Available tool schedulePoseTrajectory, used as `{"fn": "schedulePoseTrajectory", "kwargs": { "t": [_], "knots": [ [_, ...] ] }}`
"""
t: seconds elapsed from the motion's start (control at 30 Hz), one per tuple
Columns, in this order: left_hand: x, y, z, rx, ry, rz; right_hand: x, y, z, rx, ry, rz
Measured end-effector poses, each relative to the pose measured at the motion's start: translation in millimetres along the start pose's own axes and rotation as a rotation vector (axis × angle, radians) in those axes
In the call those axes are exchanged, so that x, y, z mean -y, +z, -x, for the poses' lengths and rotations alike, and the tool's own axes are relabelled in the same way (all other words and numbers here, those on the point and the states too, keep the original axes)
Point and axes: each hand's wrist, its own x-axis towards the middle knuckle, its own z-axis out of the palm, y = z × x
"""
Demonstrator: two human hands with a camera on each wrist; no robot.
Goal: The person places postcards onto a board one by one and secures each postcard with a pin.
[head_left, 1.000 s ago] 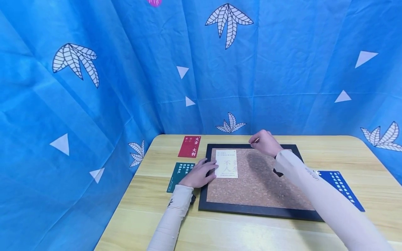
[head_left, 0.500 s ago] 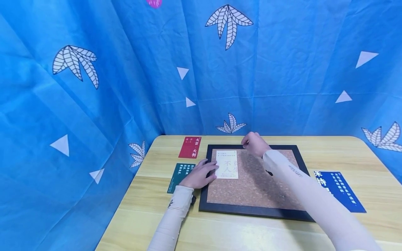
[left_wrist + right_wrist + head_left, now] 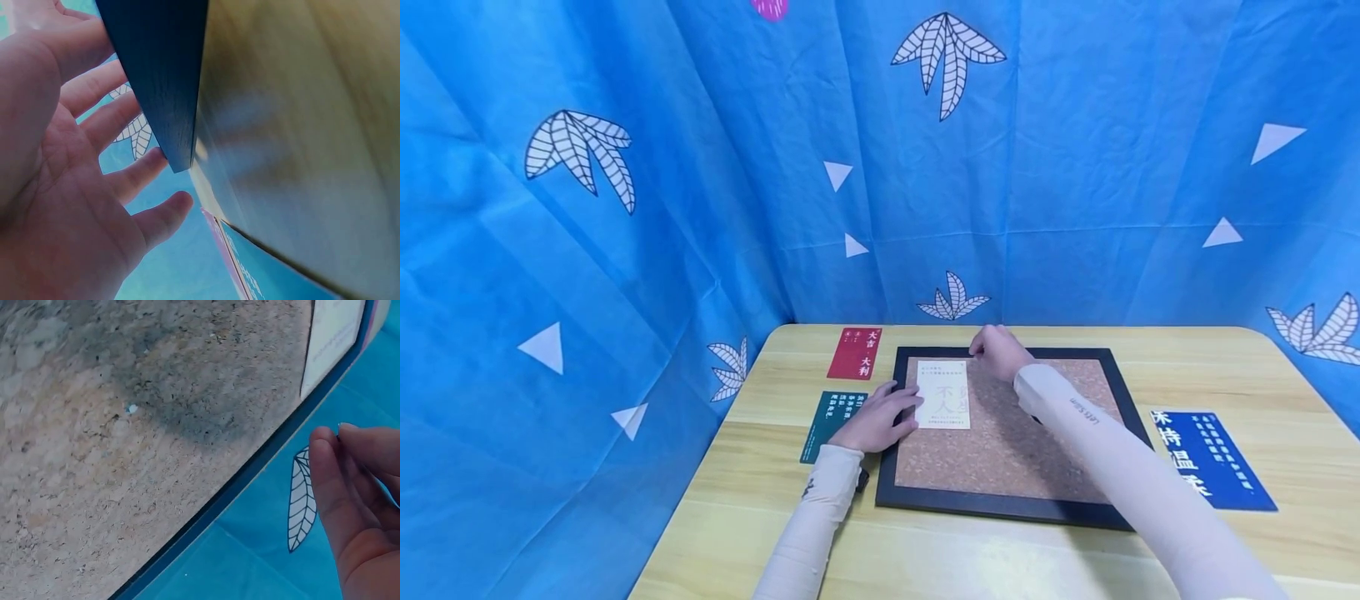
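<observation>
A cream card [image 3: 946, 410] with printed characters lies at the upper left of a black-framed cork board [image 3: 992, 462]. My left hand [image 3: 874, 421] rests across the board's left edge, its spread fingertips on the card's left side. In the left wrist view, those fingers reach past the dark frame [image 3: 165, 75]. Above the card's upper right corner is my right hand [image 3: 1000, 354]. Its thumb and forefinger [image 3: 322, 465] pinch a tiny pin-like thing, almost wholly hidden between the tips.
A red card [image 3: 853, 353] and a green card [image 3: 826, 425] lie left of the board. A blue card [image 3: 1217, 462] lies to its right. Behind the wooden table [image 3: 737, 517] hangs a blue patterned cloth [image 3: 1075, 167].
My right hand has moved left and slightly down, from over the board's top edge to the cream card's upper right corner. The left hand has stayed in place.
</observation>
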Motion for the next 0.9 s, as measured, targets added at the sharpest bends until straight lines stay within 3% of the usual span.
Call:
{"fn": "schedulePoseTrajectory", "kwargs": {
  "t": [0.17,0.63,0.9],
  "knots": [
    [2.1,0.3,-0.9,-0.002,0.001,-0.002,3,5,-3.2,0.029,-0.032,-0.011],
    [4.2,2.4,-3.5,0.001,-0.008,0.002,2,21,-13.2,0.115,0.077,0.082],
    [6.0,1.2,-5.4,0.002,-0.010,-0.003,2,25,-18.9,0.147,0.093,0.118]
  ]
}}
